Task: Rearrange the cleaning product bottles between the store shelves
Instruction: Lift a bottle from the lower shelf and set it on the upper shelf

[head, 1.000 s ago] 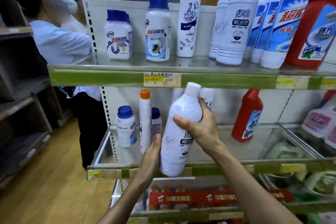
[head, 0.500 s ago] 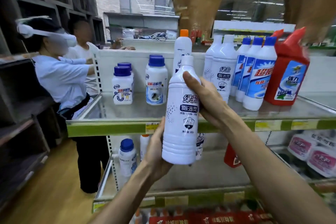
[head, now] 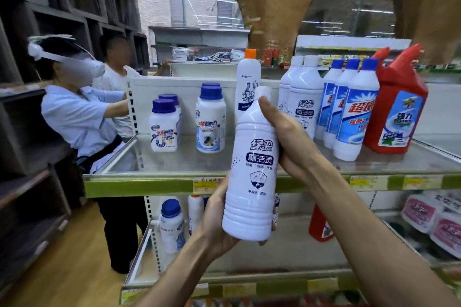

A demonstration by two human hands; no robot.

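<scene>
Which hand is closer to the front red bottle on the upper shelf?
Right. The right hand grips the white bottle up high, left of the red bottle; the left hand holds the white bottle's base, lower and farther left.

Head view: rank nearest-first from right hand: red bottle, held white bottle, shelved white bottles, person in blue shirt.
1. held white bottle, in right hand
2. shelved white bottles, just behind
3. red bottle, right end
4. person in blue shirt, far left

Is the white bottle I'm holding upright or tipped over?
Almost upright, tilted slightly right: the white bottle has cap up, base down. The right hand grips its shoulder, left hand cups its base.
</scene>
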